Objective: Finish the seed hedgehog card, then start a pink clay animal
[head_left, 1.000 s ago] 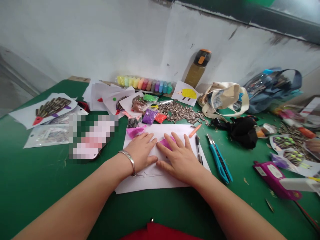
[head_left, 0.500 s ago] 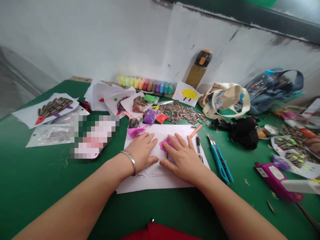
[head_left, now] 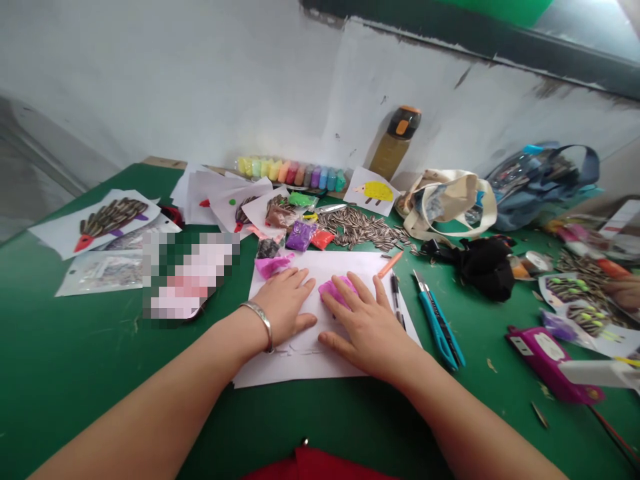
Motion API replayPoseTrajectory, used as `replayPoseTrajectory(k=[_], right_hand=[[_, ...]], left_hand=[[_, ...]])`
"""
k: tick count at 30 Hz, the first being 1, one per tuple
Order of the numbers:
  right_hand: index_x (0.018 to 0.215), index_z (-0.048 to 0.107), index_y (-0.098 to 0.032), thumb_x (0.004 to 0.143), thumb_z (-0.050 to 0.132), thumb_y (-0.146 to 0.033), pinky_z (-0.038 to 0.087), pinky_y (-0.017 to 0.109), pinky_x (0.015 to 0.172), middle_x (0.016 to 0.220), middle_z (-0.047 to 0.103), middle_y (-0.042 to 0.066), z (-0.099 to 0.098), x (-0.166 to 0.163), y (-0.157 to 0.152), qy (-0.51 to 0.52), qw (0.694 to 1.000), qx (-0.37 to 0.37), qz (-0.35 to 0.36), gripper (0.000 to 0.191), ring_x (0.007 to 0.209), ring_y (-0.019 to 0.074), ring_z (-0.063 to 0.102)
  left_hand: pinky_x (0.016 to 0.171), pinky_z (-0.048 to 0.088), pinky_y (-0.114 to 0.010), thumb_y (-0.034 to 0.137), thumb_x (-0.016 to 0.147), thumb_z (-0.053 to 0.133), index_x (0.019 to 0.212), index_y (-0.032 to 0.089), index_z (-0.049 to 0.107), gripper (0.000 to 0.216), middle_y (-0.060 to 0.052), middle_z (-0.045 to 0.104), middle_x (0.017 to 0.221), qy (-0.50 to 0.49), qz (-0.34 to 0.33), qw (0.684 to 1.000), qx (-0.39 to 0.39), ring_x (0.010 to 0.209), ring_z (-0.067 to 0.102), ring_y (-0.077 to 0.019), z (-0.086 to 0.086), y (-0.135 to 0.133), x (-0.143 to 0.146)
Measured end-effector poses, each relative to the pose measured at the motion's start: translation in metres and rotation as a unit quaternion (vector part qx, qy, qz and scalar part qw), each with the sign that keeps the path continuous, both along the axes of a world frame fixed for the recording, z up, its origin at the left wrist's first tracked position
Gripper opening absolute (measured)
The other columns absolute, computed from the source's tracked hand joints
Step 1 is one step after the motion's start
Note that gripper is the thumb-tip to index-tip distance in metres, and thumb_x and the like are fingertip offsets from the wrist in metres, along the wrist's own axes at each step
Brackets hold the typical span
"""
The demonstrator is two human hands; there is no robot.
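Observation:
My right hand [head_left: 367, 323] lies with its fingers spread over a flattened lump of pink modelling clay [head_left: 330, 291] on white paper [head_left: 320, 370]. Part of the clay is hidden beneath those fingers. Flat on the same paper, to the left, my left hand [head_left: 285, 303] has its fingers stretched out and holds nothing. A bright pink clay packet [head_left: 271, 266] touches the sheet just beyond its fingertips. An orange pen-like stick [head_left: 391, 264] and a black pen [head_left: 397, 300] rest right of the clay.
A blue utility knife [head_left: 440, 323] with its blade out lies right of the paper. Beyond are a sunflower seed pile [head_left: 367, 227], clay packets [head_left: 301, 235] and a bottle [head_left: 395, 140]. A seed hedgehog picture [head_left: 113, 219] lies left. At far right, another person's hand [head_left: 625, 293] shows.
My right hand has shifted slightly over the pink clay, its fingers a little further apart, and more of the clay shows. My left hand stays in place. The camera view has moved slightly.

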State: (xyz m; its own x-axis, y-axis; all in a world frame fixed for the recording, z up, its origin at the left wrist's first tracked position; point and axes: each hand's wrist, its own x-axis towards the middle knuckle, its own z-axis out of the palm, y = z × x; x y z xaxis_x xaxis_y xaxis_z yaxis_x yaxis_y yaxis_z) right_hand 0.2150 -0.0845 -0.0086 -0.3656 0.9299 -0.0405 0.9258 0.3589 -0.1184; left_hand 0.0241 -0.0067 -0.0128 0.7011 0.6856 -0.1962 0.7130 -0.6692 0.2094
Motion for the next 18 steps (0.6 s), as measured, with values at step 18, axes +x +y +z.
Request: replayPoseTrajectory(k=[18], right_hand=[[0.145, 0.041, -0.025, 0.092, 0.030, -0.065, 0.004, 0.066, 0.112, 0.157, 0.026, 0.010, -0.0006, 0.0017, 0.0026, -0.006, 1.000, 0.006, -0.019, 0.067, 0.145, 0.0370, 0.016]], left_hand=[[0.112, 0.028, -0.050, 0.043, 0.083, 0.059, 0.138, 0.012, 0.045, 0.065, -0.020, 0.039, 0.149, 0.002, 0.000, 1.000, 0.008, 0.138, 0.033, -0.0360, 0.0001, -0.0015, -0.0002]])
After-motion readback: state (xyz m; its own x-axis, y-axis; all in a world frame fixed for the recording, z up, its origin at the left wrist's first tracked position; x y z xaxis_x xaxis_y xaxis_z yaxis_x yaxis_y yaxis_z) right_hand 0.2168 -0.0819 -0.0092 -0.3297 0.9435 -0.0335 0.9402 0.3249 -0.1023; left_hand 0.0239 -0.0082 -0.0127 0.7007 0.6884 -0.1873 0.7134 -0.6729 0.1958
